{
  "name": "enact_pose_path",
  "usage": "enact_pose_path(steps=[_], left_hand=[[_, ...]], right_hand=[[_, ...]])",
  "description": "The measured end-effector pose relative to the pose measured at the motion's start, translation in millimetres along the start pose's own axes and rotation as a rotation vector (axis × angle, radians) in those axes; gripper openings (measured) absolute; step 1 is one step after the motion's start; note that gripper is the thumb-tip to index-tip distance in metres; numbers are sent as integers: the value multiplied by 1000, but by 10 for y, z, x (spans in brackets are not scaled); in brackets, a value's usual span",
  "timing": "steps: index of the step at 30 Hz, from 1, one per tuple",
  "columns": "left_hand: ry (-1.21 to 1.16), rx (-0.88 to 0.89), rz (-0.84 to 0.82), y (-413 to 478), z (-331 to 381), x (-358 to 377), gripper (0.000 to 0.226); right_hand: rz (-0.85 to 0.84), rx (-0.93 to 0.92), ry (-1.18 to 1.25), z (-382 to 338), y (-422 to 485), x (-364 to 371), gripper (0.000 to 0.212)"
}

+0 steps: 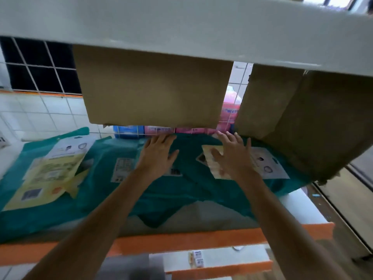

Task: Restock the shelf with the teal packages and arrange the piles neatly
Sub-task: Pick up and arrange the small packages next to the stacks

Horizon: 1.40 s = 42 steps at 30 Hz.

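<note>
Teal packages lie in piles across the white shelf (302,207) with its orange front edge. The middle pile (187,190) sags over the front of the shelf. My left hand (157,152) rests flat on top of this pile, fingers straight and spread. My right hand (234,154) lies flat on the right part of the same pile, covering a yellowish label (210,158). A second pile (30,215) at the left carries a yellow and white label sheet (48,174) on top.
Two brown cardboard boxes (153,87) (302,118) stand at the back of the shelf, under the grey shelf board (181,27) above. Pink and blue packs (161,130) show behind a wire grid. A lower orange-edged shelf (218,259) holds a small box.
</note>
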<state>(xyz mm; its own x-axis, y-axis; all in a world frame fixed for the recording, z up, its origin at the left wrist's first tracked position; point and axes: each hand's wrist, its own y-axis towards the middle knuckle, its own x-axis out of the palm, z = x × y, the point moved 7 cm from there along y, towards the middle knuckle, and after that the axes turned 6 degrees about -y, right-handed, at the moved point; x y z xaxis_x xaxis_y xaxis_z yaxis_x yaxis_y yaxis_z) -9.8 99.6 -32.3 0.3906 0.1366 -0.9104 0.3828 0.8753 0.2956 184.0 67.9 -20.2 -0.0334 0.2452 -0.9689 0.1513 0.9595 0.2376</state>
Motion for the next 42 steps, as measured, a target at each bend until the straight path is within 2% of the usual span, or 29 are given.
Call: enact_pose_path(steps=[5,8,10,13,23,27,30,33,37,42], left_hand=[[-10,-86,27,23,255,126,50],[-7,-129,39,23,352,147,50],[6,-157,37,37,385,153,50],[13,-186,34,51,411,158,49],[-6,-163,-4,273,511,170,49],[-46,-68,-91,459,730,278,47],[36,3,-233,620,855,420,48],[-27,-5,-416,726,960,555,67],[-95,-61,-634,787,1088,686,94],[-75,-64,-668,857,1125,725,103]], right_hand=[[-88,-46,87,450,130,80,42],[-226,-108,71,629,170,162,56],[-296,-138,152,726,174,189,63],[-313,-183,269,835,185,147,64],[-462,-190,379,1075,126,57,27],[-424,-157,493,1275,116,-85,14],[-352,-104,535,1447,101,-254,8],[-290,-55,575,1587,70,-407,12],[-304,-39,591,1640,23,-490,13],[-326,-7,672,1640,-16,-525,10]])
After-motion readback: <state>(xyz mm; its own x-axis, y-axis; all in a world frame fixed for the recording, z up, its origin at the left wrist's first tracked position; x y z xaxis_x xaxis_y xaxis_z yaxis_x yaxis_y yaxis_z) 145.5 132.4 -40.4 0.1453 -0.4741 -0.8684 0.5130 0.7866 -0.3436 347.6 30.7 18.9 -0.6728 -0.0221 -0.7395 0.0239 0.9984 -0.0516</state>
